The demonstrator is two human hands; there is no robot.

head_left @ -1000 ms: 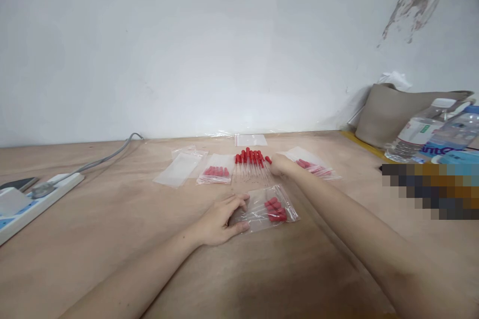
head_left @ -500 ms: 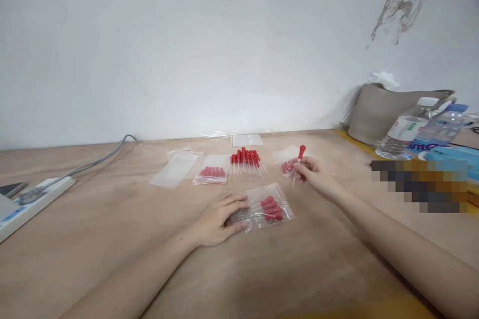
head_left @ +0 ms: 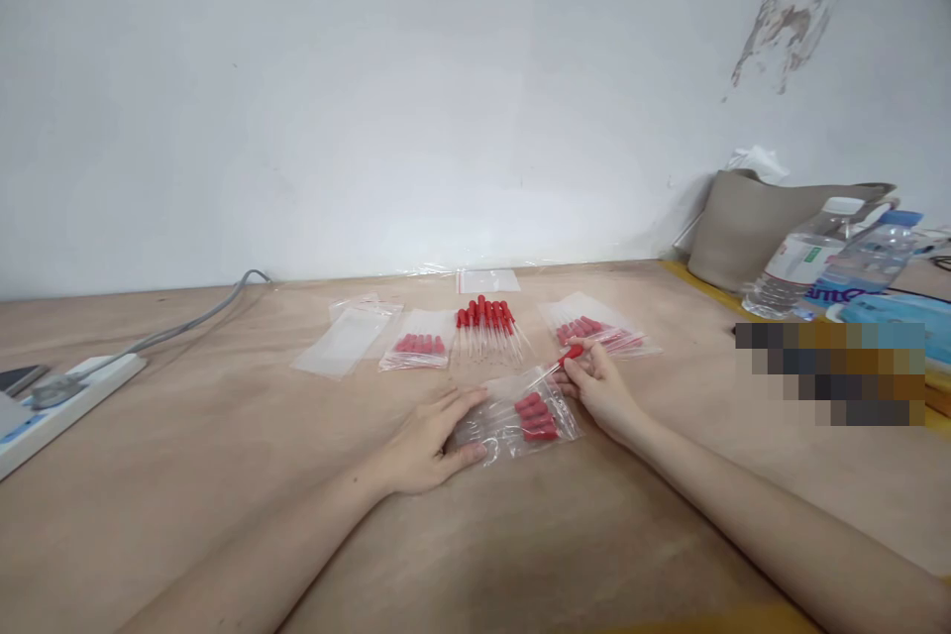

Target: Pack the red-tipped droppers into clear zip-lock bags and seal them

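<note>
My left hand (head_left: pixel 429 438) presses flat on the left end of a clear zip bag (head_left: pixel 520 414) that holds several red-bulbed droppers. My right hand (head_left: pixel 598 384) pinches one red-bulbed dropper (head_left: pixel 565 358) at the bag's right, open end, its glass tip pointing into the bag. Behind the bag lies a loose row of droppers (head_left: pixel 486 322). A filled bag (head_left: pixel 420 343) lies to its left and another filled bag (head_left: pixel 598 329) to its right.
Empty clear bags (head_left: pixel 346 337) lie at the back left, one more (head_left: pixel 486 279) by the wall. A white power strip (head_left: pixel 63 396) with a grey cable sits at the far left. A beige pouch (head_left: pixel 750 228) and water bottles (head_left: pixel 832 263) stand at the right.
My right hand took one dropper from the loose row, lifted it to the right, then brought it down to the open end of the bag. My left hand stayed on the bag.
</note>
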